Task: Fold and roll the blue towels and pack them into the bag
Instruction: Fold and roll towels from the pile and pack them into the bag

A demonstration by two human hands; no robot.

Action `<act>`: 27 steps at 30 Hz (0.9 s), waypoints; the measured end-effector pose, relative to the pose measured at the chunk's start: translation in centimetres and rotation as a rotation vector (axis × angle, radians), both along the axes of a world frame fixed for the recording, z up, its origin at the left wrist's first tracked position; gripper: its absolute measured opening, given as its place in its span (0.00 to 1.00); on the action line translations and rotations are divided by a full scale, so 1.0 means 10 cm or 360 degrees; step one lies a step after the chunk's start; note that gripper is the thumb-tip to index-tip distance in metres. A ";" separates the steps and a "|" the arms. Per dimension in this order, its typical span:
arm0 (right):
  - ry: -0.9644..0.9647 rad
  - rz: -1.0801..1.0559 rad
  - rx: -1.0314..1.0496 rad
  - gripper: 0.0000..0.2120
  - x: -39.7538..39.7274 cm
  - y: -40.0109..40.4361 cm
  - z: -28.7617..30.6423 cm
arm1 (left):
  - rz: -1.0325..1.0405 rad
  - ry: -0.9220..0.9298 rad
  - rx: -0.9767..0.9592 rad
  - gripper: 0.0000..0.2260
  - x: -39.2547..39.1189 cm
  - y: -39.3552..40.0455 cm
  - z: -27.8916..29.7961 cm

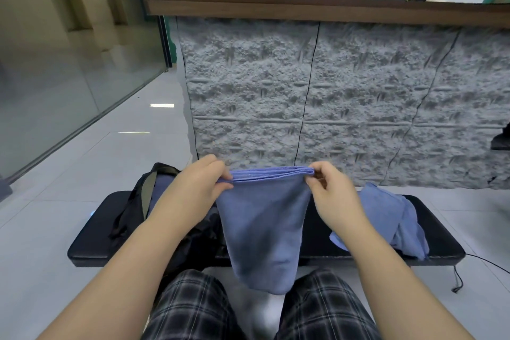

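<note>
A black bench anchors the scene. On its left end sits the open black bag; on its right end lies a heap of unfolded blue towels. Above its middle hangs a folded blue towel, pinched at the top corners by the left hand and right hand, probably to align the edges. No writing is legible.

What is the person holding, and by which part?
A folded blue towel, pinched at its top corners by the left hand and right hand.
</note>
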State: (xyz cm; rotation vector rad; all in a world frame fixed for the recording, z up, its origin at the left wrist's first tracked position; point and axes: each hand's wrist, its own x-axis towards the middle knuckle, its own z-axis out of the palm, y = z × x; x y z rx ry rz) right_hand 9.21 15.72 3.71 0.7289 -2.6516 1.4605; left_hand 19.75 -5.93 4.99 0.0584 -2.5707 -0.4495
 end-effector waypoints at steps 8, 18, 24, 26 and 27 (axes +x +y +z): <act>-0.0380 0.0327 -0.0005 0.07 -0.16 0.08 -0.34 | -0.0064 -0.0185 0.0625 0.12 0.00 -0.12 -0.35; -0.0480 0.0211 0.0272 0.05 -0.59 -0.15 -1.11 | 0.0154 -0.0635 0.0511 0.09 -0.47 -0.29 -0.86; -0.0512 0.0140 0.0395 0.04 -1.01 -0.40 -1.42 | 0.0232 -0.0874 0.0446 0.07 -0.96 -0.54 -1.32; -0.0517 0.0089 0.0397 0.04 -1.16 -0.48 -1.50 | 0.0254 -0.0886 0.0490 0.05 -1.13 -0.58 -1.41; -0.0537 0.0063 0.0366 0.05 -1.23 -0.52 -1.53 | 0.0275 -0.0880 0.0541 0.04 -1.22 -0.61 -1.45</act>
